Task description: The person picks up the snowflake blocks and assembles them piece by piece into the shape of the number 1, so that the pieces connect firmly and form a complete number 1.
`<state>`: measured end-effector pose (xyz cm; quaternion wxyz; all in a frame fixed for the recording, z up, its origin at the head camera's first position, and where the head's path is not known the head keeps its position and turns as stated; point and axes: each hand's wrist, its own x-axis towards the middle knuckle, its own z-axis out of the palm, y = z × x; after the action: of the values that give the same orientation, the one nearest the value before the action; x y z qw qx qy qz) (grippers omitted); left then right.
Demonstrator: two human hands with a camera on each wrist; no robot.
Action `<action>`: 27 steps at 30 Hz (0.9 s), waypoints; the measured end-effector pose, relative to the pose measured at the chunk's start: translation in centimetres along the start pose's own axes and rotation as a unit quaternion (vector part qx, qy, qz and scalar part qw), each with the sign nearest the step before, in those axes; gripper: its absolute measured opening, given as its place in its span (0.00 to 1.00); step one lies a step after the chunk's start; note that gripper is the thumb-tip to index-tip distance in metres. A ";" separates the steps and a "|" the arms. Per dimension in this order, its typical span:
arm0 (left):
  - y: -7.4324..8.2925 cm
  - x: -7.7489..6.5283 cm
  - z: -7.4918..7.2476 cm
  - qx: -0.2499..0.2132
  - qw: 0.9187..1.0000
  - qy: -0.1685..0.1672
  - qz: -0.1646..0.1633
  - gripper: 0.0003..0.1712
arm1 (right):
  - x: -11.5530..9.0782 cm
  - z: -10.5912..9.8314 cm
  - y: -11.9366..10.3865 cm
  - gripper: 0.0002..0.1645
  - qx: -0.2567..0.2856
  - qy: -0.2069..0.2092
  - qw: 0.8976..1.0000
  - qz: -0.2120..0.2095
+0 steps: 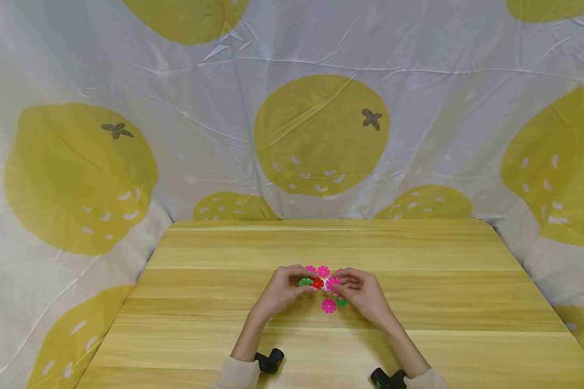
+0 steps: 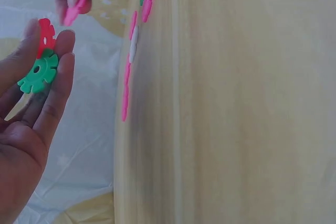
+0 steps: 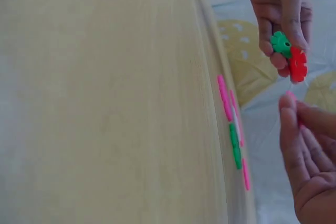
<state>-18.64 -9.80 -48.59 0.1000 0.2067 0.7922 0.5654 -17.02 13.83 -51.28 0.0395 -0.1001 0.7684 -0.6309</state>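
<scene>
While the left hand (image 1: 277,292) grips a green disc (image 2: 46,72) and a red disc (image 2: 44,28), seemingly linked, midway between the tabletop's (image 1: 199,324) left and right edges, the right hand (image 1: 363,292) pinches a pink disc (image 2: 74,13) close by. I'd judge this is a joining step, which calls for lining slots up squarely before pressing. Loose discs (image 1: 328,306) lie around.

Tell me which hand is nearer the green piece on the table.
Right: in the head view, the right hand partly covers the green piece; the left hand is farther off, to its left.
</scene>
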 end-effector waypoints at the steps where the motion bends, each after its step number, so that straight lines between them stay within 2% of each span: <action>1: 0.0 0.0 0.0 0.000 1.000 -0.001 -0.001 0.13 | -0.1 -0.1 0.0 0.15 0.006 0.005 1.000 0.000; 5: 0.1 -0.1 -0.1 -0.004 1.000 -0.003 -0.006 0.13 | -0.3 -0.3 0.0 0.15 0.030 0.014 0.999 -0.006; 12: 0.0 0.0 -0.3 -0.027 1.000 -0.007 -0.004 0.14 | -0.4 -0.4 -0.1 0.16 0.059 0.009 0.997 -0.043; 27: -0.1 -0.1 -0.6 -0.043 0.999 -0.017 -0.002 0.12 | -0.6 -0.1 -0.4 0.16 0.097 -0.007 0.994 -0.055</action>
<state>-18.81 -10.39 -48.54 0.1233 0.2109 0.7657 0.5949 -16.39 13.94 -50.90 0.0194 -0.1420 0.6965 -0.7031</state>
